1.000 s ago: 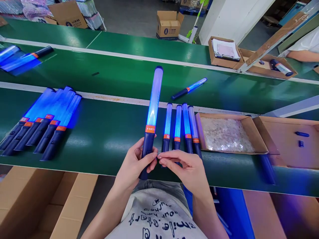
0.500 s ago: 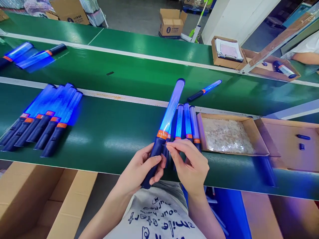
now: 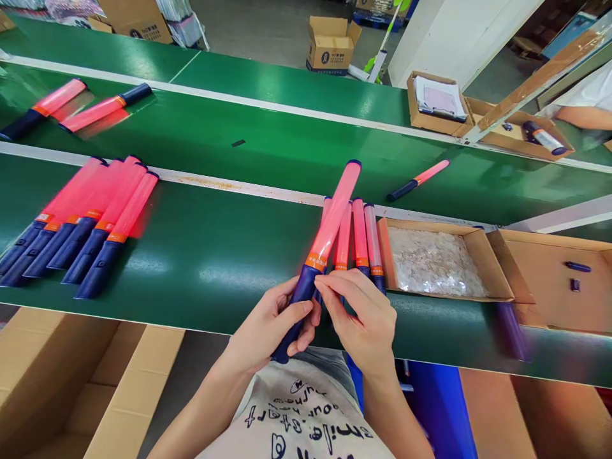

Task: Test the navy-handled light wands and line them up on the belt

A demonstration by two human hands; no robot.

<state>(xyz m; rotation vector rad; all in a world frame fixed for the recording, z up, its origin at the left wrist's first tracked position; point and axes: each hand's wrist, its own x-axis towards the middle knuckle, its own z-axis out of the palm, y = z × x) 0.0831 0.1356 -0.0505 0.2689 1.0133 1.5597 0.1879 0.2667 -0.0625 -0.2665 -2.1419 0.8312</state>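
below the held light stick point(image 3: 337, 213), the wearer's white shirt point(image 3: 282, 424) carries dark handwritten-style lettering: "smile" can be read, "start" and "your" can be made out, with what looks like an "@" sign under them; the remaining words are too creased or cut off to read. the orange band point(image 3: 316, 261) on the held light stick bears 1 row of pale characters, too small to read. beyond the held light stick, an open carton point(image 3: 331, 51) shows 1 round emblem beside small, unreadable characters. far up-left of the held light stick, a brown carton point(image 3: 134, 18) has similar illegible print.
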